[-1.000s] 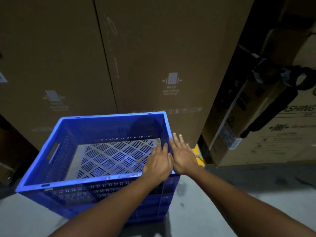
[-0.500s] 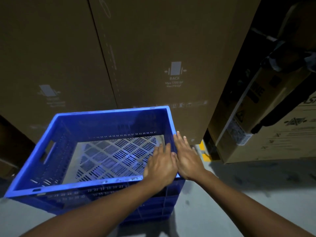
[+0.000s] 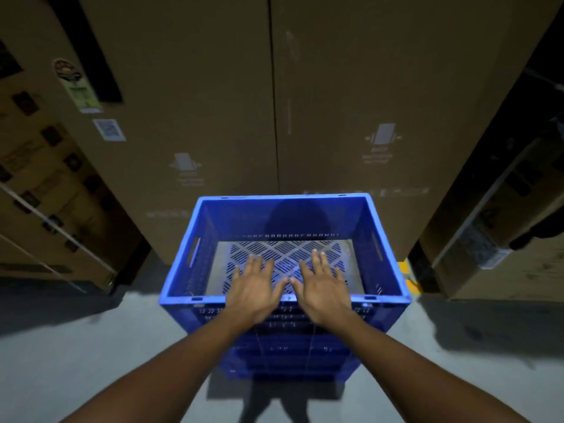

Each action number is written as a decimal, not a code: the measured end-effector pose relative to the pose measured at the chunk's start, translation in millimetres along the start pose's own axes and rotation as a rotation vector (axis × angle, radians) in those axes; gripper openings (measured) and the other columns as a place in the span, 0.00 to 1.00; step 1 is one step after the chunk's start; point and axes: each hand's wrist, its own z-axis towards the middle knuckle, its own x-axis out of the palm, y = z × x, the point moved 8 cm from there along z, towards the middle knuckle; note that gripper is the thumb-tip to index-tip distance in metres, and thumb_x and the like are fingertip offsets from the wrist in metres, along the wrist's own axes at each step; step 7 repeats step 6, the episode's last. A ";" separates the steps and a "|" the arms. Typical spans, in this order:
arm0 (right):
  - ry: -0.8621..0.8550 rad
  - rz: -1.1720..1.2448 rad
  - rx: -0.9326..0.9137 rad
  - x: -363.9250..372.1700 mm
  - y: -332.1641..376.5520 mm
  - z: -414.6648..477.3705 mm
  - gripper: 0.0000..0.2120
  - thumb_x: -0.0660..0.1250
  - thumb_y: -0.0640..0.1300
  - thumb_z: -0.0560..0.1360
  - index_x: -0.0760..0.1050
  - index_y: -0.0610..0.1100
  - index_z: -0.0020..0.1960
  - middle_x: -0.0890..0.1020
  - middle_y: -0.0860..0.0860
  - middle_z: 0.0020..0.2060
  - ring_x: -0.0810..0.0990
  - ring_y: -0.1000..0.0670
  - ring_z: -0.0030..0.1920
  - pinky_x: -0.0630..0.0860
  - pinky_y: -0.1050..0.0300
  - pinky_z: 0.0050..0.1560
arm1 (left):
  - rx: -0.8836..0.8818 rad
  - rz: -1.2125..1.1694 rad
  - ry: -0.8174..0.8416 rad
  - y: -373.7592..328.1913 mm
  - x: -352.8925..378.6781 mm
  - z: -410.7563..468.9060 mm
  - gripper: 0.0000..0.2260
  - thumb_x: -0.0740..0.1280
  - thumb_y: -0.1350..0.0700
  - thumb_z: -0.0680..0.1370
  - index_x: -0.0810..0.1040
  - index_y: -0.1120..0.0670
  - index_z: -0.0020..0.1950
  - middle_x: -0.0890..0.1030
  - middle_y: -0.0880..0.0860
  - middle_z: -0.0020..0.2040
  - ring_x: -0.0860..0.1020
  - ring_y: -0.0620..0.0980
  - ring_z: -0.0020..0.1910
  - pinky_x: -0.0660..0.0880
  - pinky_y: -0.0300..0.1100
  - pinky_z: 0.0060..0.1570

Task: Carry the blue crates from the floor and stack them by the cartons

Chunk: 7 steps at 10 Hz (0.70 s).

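Observation:
A blue crate (image 3: 387,270) with a slotted grey floor sits on top of a stack of blue crates (image 3: 290,355) on the concrete floor, right in front of two tall brown cartons (image 3: 351,102). My left hand (image 3: 253,290) and my right hand (image 3: 322,288) lie flat, palms down, over the middle of the top crate's near rim. The fingers of both are spread and point into the crate. The thumbs almost touch. Neither hand grips anything. The crate is empty.
More cartons lean at the left (image 3: 45,190) and at the right (image 3: 503,227). A yellow floor mark (image 3: 410,279) shows beside the crate's right side. Grey concrete floor (image 3: 91,346) spreads out on both sides of the stack.
The view has swung so the crate stack is now centred. Both hands have shifted from the crate's near right corner to the middle of its near rim and moved slightly apart.

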 end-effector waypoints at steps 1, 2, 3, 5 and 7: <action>-0.083 -0.047 0.068 6.8 9.8 -2.5 0.32 0.37 0.65 0.79 0.52 0.51 0.79 0.51 0.44 0.79 0.46 0.42 0.78 0.53 0.39 0.74 | -0.007 0.043 -0.053 13.5 -0.9 -4.6 0.35 0.40 0.34 0.76 0.59 0.52 0.76 0.64 0.58 0.76 0.58 0.59 0.76 0.57 0.59 0.72; -0.093 -0.078 0.099 5.4 11.3 -5.6 0.31 0.38 0.63 0.80 0.49 0.51 0.79 0.51 0.44 0.79 0.45 0.41 0.78 0.48 0.34 0.73 | 0.021 0.038 -0.051 10.1 2.7 -4.9 0.33 0.41 0.35 0.78 0.57 0.51 0.77 0.62 0.60 0.76 0.57 0.61 0.76 0.56 0.61 0.72; 0.003 -0.027 0.164 4.2 13.1 -10.5 0.32 0.39 0.64 0.80 0.41 0.51 0.79 0.41 0.42 0.78 0.36 0.40 0.77 0.37 0.28 0.69 | 0.026 0.033 0.027 10.9 1.3 -7.4 0.34 0.40 0.33 0.78 0.51 0.51 0.79 0.53 0.61 0.78 0.50 0.62 0.77 0.52 0.65 0.72; -0.117 0.017 0.172 -54.8 40.3 -50.8 0.34 0.41 0.64 0.80 0.38 0.46 0.79 0.42 0.40 0.78 0.37 0.41 0.77 0.42 0.31 0.73 | 0.108 -0.025 -0.026 14.1 -56.2 -44.7 0.36 0.41 0.31 0.77 0.43 0.50 0.79 0.42 0.59 0.79 0.43 0.58 0.78 0.50 0.63 0.74; -0.255 0.015 0.146 -103.3 54.4 -79.0 0.35 0.42 0.65 0.80 0.42 0.46 0.79 0.44 0.41 0.78 0.37 0.42 0.77 0.41 0.31 0.73 | 0.210 0.019 -0.151 22.3 -109.5 -72.6 0.34 0.44 0.32 0.78 0.44 0.50 0.79 0.42 0.58 0.79 0.42 0.56 0.78 0.50 0.60 0.75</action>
